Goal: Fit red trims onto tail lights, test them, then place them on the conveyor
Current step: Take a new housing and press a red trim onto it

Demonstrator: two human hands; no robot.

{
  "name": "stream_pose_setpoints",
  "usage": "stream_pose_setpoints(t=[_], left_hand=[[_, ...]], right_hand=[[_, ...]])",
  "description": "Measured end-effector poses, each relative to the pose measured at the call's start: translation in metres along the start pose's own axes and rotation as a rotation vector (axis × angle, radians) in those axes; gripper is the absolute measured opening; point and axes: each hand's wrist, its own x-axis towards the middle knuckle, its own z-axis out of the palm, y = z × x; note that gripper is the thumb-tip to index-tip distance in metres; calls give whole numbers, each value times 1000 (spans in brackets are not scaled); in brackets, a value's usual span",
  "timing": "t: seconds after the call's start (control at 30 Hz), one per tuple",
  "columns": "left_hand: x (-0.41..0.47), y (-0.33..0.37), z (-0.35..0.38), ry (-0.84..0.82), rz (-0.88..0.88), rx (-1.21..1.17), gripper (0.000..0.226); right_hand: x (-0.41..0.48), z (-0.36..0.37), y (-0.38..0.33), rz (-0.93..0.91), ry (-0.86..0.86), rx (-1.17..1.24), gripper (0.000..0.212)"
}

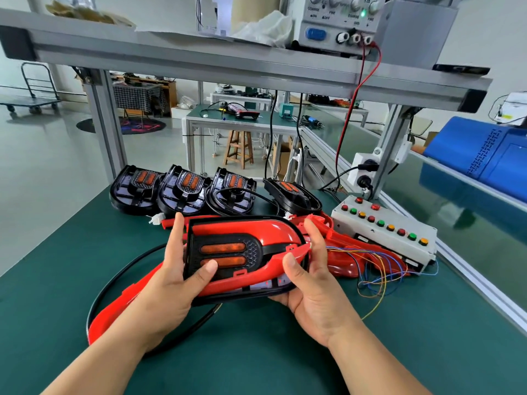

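So: tail light [228, 253] is held just above the counter [256, 357], midway between its front and back edges, with the trim [251, 226] laid over it. Left hand [174, 280] grip is clamped on the light's left end, thumb on the lower amber lens. Right hand [310, 283] grip is clamped on the right end, thumb pressing the trim. Best bet: steady the left end, walk thumb pressure along the near edge tab by tab, no twisting. Near-right corner looks proud. Rear clips, plug and the cable [114, 276] end are hidden under the light, so seating can't be confirmed.
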Motion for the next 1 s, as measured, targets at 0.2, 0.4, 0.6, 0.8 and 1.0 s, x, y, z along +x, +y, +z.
stream_pose_setpoints(t=[0.2,0.4,0.6,0.8,1.0], left_hand=[[5,-4,8,131,-85,-125,66],[4,3,13,67,-52,-339,48],[-5,2,11,-60,34,-226,56],[-4,0,11,-70,87,-150,63],[0,0,5,-92,111,-314,80]], right_hand=[[2,-3,2,33,46,-31,8],[4,1,5,-11,134,-56,17],[5,-2,6,-26,189,-87,20],[6,-6,6,-26,245,-41,43],[0,-4,-3,123,16,-46,61]])
